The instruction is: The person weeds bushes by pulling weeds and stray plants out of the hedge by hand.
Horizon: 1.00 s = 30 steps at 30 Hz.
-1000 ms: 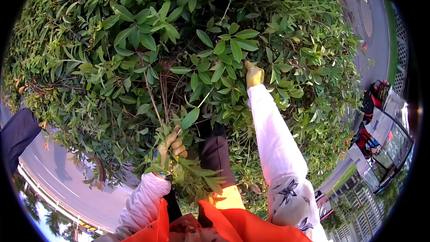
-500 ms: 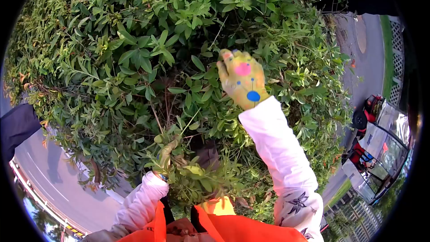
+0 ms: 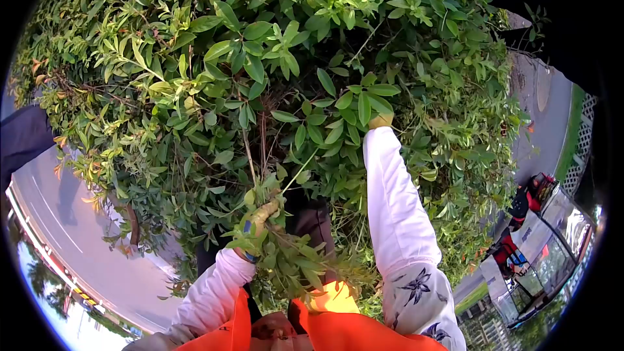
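In a yellow glove, my left hand is closed round a bunch of leafy cuttings, their leaves hanging down in front of my body. My right hand, gloved too, reaches into the dense green shrub. Only a bit of the glove near the wrist shows; leaves cover the fingers, so their grip cannot be made out. Thin bare stems stand in a dark gap of the shrub between my two hands.
A road runs on the left, with a dark-clothed limb at its edge. Another dark shape is at the upper right. On the right stands a vehicle with a clear windscreen. I wear an orange vest.
My right hand has gone from above the leaves to in among them, its fingers now hidden. My left hand still holds the cuttings, slightly further right in view. The view has shifted a little.
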Tool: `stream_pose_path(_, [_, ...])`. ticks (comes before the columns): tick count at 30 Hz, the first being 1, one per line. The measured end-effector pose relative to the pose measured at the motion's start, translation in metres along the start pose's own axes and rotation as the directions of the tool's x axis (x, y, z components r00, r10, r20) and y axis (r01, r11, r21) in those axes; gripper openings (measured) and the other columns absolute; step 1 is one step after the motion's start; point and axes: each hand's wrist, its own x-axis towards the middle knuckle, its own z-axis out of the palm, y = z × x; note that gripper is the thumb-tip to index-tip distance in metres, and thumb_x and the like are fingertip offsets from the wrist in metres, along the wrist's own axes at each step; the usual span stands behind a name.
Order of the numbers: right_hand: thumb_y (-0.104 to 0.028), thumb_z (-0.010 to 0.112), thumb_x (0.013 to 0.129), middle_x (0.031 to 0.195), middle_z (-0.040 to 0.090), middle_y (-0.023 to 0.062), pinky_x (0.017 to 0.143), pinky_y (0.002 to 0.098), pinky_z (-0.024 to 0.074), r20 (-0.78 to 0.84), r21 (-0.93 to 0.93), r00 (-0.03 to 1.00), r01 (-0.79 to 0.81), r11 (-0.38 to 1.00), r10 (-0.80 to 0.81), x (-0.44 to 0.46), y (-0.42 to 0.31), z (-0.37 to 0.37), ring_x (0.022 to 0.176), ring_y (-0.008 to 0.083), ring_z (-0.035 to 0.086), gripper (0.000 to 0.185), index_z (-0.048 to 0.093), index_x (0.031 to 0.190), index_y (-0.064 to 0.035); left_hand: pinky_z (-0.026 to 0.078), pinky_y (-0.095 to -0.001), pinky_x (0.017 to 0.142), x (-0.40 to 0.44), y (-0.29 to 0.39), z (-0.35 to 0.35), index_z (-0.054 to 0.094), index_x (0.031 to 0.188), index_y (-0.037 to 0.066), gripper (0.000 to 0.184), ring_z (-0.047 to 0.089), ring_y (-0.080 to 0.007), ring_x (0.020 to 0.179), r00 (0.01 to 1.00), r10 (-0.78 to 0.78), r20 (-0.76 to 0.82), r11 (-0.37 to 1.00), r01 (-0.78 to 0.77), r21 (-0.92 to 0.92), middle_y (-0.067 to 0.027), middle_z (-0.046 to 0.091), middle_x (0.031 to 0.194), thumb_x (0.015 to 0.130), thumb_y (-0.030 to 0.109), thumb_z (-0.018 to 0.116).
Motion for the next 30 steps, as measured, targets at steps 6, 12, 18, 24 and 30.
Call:
stream_pose_path(6, [-0.017,0.051,0.09,0.07,0.061,0.0038,0.052,0.0288,0.0423,0.52,0.669,0.655,-0.711,0.215,0.548,-0.116,-0.146,-0.101,0.056,0.0161,0.052,0.023,0.063,0.091,0.0031,0.044,-0.0231,0.079,0.024,-0.019,-0.011,0.043,0.13,0.001,0.039,0.053,-0.0113,0.096,0.994,-0.058,0.09,0.996,0.052,0.067,-0.0017,0.054,0.114,0.095,0.015,0.048])
stream_pose_path(12, [-0.023,0.051,0.087,0.081,0.062,0.0197,0.067,0.0383,0.0513,0.616,0.221,0.752,0.121,0.968,-0.235,-0.221,-0.22,-0.139,0.075,0.0322,0.063,0.025,0.062,0.099,-0.0036,0.049,-0.0292,0.064,-0.012,0.04,0.062,0.06,0.106,0.003,0.026,0.058,-0.0163,0.067,0.967,-0.217,0.134,0.972,0.202,0.121,-0.0046,0.061,0.082,0.089,0.023,0.058])
stream_pose_path(18, [-0.012,0.049,0.086,0.088,0.058,0.0144,0.071,0.0399,0.049,0.18,-0.238,0.92,0.384,0.892,-0.348,0.002,-0.206,-0.169,0.083,0.0295,0.059,0.011,0.054,0.092,-0.0041,0.041,-0.0272,0.056,-0.014,0.023,0.037,0.057,0.095,0.004,0.025,0.046,-0.0101,0.059,0.963,-0.177,0.205,0.984,0.17,0.051,0.0009,0.048,0.074,0.091,0.029,0.054])
stream_pose_path(24, [-0.021,0.053,0.085,0.12,0.06,0.0098,0.086,0.0428,0.0477,0.492,-0.8,0.784,0.236,0.552,0.378,0.152,-0.074,-0.131,0.108,0.028,0.059,0.035,0.061,0.118,-0.0123,0.038,-0.0258,0.054,-0.012,0.025,0.048,0.047,0.074,0.012,0.024,0.039,-0.0098,0.053,0.97,-0.21,0.125,0.973,0.195,0.123,0.0033,0.039,0.061,0.094,0.026,0.049])
stream_pose_path(30, [-0.03,0.049,0.086,0.113,0.059,0.0233,0.09,0.0421,0.0444,0.221,-0.485,0.834,-0.356,0.799,0.506,0.076,0.029,-0.066,0.108,0.037,0.055,0.037,0.061,0.108,-0.0024,0.037,-0.0264,0.052,0.003,0.005,0.034,0.05,0.073,0.009,0.024,0.04,-0.0101,0.051,0.961,-0.201,0.191,0.979,0.193,0.06,0.0016,0.042,0.06,0.092,0.024,0.052])
